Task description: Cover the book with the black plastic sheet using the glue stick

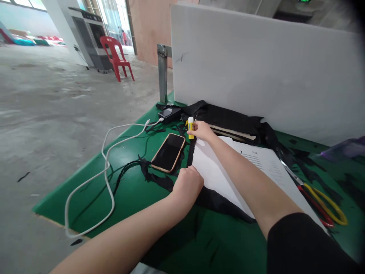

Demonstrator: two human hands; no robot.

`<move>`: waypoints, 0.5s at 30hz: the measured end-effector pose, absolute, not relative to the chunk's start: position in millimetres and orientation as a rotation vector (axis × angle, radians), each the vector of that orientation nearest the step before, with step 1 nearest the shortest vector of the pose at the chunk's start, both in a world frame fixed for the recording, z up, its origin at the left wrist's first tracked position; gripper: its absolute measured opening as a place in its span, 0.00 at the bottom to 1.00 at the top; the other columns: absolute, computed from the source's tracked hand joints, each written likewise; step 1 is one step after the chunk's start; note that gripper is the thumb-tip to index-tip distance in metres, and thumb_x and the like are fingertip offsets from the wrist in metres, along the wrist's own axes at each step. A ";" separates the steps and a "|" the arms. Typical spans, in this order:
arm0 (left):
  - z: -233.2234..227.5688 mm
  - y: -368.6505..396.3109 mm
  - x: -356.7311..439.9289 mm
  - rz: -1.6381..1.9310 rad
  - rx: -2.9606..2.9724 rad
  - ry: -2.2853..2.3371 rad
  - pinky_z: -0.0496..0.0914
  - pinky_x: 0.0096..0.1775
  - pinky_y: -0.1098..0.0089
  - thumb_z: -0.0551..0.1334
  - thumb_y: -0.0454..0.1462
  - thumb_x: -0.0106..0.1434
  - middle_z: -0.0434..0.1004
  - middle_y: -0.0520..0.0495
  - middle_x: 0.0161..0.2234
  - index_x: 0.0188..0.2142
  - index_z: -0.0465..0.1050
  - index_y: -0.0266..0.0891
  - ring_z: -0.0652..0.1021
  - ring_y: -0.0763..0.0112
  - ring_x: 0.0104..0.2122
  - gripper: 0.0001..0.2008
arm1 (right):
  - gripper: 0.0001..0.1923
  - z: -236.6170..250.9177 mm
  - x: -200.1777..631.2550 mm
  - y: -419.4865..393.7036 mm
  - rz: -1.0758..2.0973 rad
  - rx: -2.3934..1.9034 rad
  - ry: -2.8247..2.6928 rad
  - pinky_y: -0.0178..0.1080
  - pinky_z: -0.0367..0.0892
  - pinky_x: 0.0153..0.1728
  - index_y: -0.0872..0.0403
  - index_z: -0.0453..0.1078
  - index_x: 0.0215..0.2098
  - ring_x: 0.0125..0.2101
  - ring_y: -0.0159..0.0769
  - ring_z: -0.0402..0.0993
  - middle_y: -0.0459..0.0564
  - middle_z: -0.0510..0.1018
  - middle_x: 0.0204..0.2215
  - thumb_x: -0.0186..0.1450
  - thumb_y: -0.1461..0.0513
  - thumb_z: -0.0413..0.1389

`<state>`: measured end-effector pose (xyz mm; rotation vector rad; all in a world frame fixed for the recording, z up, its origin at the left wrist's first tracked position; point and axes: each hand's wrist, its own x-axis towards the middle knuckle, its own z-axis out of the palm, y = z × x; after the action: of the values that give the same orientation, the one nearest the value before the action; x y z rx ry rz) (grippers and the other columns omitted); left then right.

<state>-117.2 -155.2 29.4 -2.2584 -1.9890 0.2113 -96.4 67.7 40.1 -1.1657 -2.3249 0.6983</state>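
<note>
Right hand (203,131): fingers pinching a yellow glue stick (191,128) upright at the white sheet's (216,167) far corner. Left hand (188,186): fingers curled, pressing the sheet's near edge, seemingly steadying it. Phone (169,152) just beside; scissors (319,199) well apart.

Pretty bright, soft daylight pouring in from the windows (25,3) far left, blown out there. Shadows under the arms on the worktop (176,243) stay faint. Wide-angle warp bends the edges, top-right corner vignettes dark, background's slightly soft.
</note>
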 end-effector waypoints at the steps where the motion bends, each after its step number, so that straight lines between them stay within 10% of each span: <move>1: 29.5 -155.3 -117.5 0.215 -2.261 -1.988 0.63 0.25 0.73 0.52 0.21 0.57 0.69 0.41 0.26 0.29 0.72 0.27 0.75 0.68 0.26 0.12 | 0.15 41.9 -94.5 64.1 0.677 -1.142 -2.294 0.37 0.69 0.36 0.57 0.71 0.36 0.34 0.38 0.76 0.51 0.80 0.33 0.52 0.59 0.63; 15: 34.6 -157.4 -117.0 0.209 -2.296 -1.997 0.62 0.24 0.73 0.51 0.19 0.56 0.68 0.42 0.25 0.29 0.72 0.27 0.74 0.67 0.25 0.12 | 0.22 11.4 -68.1 57.9 0.583 -1.088 -2.189 0.41 0.68 0.41 0.53 0.69 0.46 0.37 0.39 0.77 0.48 0.80 0.36 0.53 0.62 0.62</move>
<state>-117.0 -157.4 34.6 -2.2957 -1.9970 0.2087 -68.1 57.9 11.4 -1.0881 -2.1893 0.5826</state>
